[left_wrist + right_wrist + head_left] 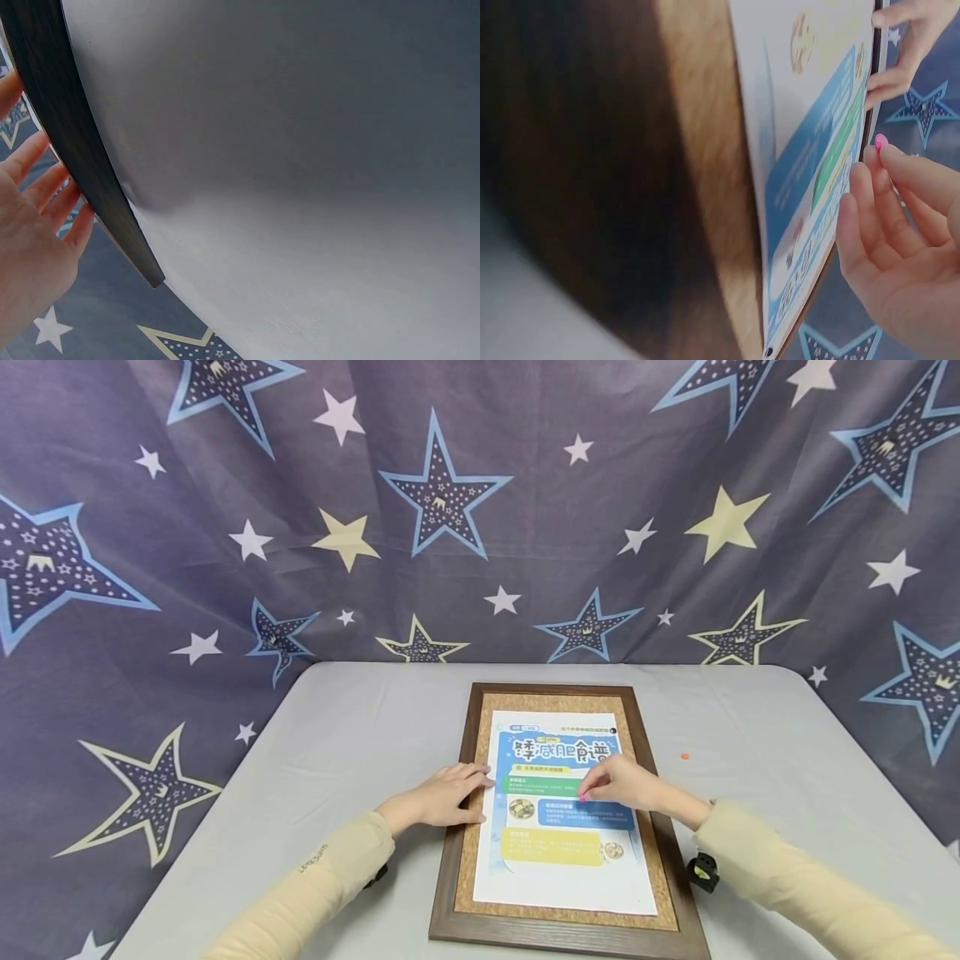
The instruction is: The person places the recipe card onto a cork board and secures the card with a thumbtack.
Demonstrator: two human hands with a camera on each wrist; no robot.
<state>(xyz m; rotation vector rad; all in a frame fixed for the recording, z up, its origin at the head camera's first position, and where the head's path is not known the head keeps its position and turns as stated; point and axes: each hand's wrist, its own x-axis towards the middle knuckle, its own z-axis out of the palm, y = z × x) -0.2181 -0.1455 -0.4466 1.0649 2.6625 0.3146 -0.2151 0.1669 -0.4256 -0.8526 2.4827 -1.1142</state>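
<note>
A printed poster (pixel 562 889) with blue, green and yellow blocks lies on a cork board (pixel 555 702) in a dark wooden frame (pixel 570 933). Between thumb and fingertips, my right hand (pixel 624 783) pinches a small pink push pin (pixel 881 141) over the poster's middle. A dark pin (pixel 612 731) sits at the sheet's top right corner, seen in the right wrist view too. My left hand (pixel 442 795) rests across the frame's left side, its spread fingers reaching the poster's left edge. In the left wrist view that hand's fingertips are hidden behind the frame.
A small orange object (pixel 685 756), too small to identify, lies on the grey table (pixel 360 727) right of the frame. Behind the table hangs a dark curtain (pixel 525 543) with stars. A black strap device (pixel 702 872) is at the right wrist.
</note>
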